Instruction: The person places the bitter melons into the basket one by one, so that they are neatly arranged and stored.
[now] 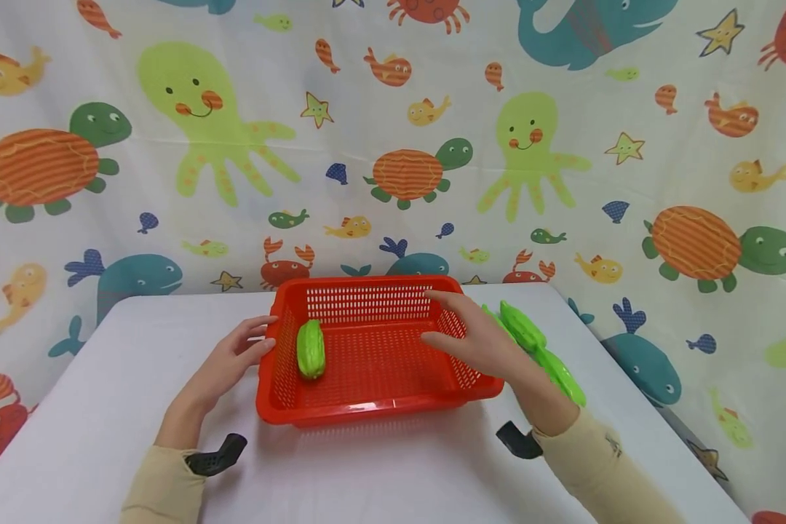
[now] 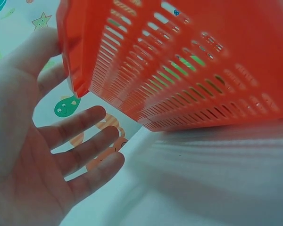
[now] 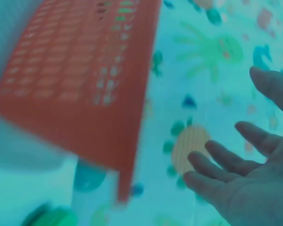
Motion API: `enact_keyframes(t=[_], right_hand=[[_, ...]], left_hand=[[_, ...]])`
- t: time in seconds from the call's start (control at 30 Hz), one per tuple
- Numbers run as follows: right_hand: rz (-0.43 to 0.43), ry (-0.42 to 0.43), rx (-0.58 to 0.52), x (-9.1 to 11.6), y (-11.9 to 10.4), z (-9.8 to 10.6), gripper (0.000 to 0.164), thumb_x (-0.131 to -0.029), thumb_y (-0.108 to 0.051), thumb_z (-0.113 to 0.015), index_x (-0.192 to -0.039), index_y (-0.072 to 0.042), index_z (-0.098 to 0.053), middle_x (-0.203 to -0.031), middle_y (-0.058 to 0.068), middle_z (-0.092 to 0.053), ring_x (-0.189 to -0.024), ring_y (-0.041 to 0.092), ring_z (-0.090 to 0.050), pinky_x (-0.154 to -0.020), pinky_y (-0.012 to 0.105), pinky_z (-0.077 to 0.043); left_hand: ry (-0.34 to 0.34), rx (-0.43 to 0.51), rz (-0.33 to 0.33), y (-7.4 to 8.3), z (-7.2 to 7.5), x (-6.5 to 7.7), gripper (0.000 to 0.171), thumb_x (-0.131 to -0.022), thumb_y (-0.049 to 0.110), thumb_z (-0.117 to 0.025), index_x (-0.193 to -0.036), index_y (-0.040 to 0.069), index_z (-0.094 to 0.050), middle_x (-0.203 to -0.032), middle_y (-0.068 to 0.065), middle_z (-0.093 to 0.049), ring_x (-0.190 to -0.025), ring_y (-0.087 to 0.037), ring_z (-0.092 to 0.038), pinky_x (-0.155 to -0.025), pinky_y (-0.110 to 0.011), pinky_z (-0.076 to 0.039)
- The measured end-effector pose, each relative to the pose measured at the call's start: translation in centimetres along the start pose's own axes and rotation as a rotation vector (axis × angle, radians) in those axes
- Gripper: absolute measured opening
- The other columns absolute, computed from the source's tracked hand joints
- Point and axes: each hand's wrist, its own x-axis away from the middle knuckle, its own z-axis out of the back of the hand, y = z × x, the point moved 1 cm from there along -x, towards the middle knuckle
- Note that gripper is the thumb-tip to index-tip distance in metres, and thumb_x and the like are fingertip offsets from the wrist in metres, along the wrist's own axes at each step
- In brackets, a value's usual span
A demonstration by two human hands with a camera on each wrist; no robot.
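Observation:
A red plastic basket (image 1: 373, 407) with slotted walls is on the white table. Inside it, near the left wall, lies a bright green, ridged bitter gourd (image 1: 311, 349). My left hand (image 1: 232, 356) is at the basket's left rim, thumb and a fingertip at the edge; in the left wrist view its other fingers (image 2: 89, 155) spread loosely away from the wall. Over the basket's right side hovers my right hand (image 1: 478, 338), fingers apart and holding nothing. The right wrist view shows this hand (image 3: 250, 165) separate from the basket wall (image 3: 85, 127).
To the right of the basket, several green gourds (image 1: 522, 326) lie on the table (image 1: 190, 320), partly hidden by the right forearm. A curtain (image 1: 367, 109) printed with sea animals hangs behind the table. Black wrist devices (image 1: 217, 456) are on both sleeves.

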Motion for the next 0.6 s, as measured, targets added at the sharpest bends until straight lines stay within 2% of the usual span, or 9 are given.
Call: enact_keyframes(t=[0.07,0.13,0.27,0.43,0.6], right_hand=[[-0.022,0.052,-0.08,1.9,1.8,0.8,0.071,-0.087,-0.035,-0.073,-0.148,-0.019,-0.04,-0.147,0.009,-0.042,-0.135,0.034,-0.038,-0.086,0.048,-0.056],[-0.048,0.097,-0.1,3.7,3.7,1.4,0.071,-0.088,-0.035,-0.073,-0.149,-0.019,-0.039,-0.149,0.01,-0.04,-0.137,0.036,-0.035,-0.087,0.051,-0.054],[-0.111,0.166,-0.016,6.2,7.5,2.3,0.072,-0.09,-0.037,-0.07,-0.151,-0.017,-0.036,-0.149,0.014,-0.039,-0.137,0.038,-0.035,-0.097,0.062,-0.044],[-0.239,0.203,0.081,7.7,11.7,3.6,0.075,-0.092,-0.043,-0.065,-0.153,-0.014,-0.031,-0.149,0.021,-0.036,-0.135,0.042,-0.034,-0.098,0.07,-0.035],[-0.339,0.198,0.082,8.5,16.2,4.7,0.076,-0.095,-0.044,-0.061,-0.154,-0.012,-0.026,-0.154,0.024,-0.027,-0.138,0.047,-0.029,-0.099,0.072,-0.031]], left_hand=[[0.001,0.0,-0.002,0.1,0.0,0.0,0.064,-0.097,0.045,-0.055,-0.152,0.02,-0.031,-0.15,-0.02,-0.036,-0.128,-0.041,-0.046,-0.094,-0.055,-0.049],[-0.003,-0.001,-0.006,0.1,0.0,-0.1,0.065,-0.098,0.045,-0.055,-0.152,0.019,-0.031,-0.15,-0.02,-0.036,-0.128,-0.041,-0.046,-0.094,-0.055,-0.049],[-0.004,-0.005,-0.015,0.0,0.0,0.0,0.066,-0.098,0.045,-0.054,-0.153,0.018,-0.03,-0.15,-0.021,-0.035,-0.127,-0.042,-0.047,-0.094,-0.054,-0.05],[-0.002,-0.012,-0.013,-0.1,0.1,-0.1,0.066,-0.097,0.047,-0.054,-0.152,0.019,-0.03,-0.15,-0.02,-0.035,-0.126,-0.041,-0.047,-0.094,-0.054,-0.05],[-0.005,-0.011,-0.024,0.0,0.0,-0.2,0.065,-0.098,0.045,-0.053,-0.153,0.018,-0.03,-0.149,-0.021,-0.036,-0.126,-0.041,-0.047,-0.093,-0.055,-0.05]])
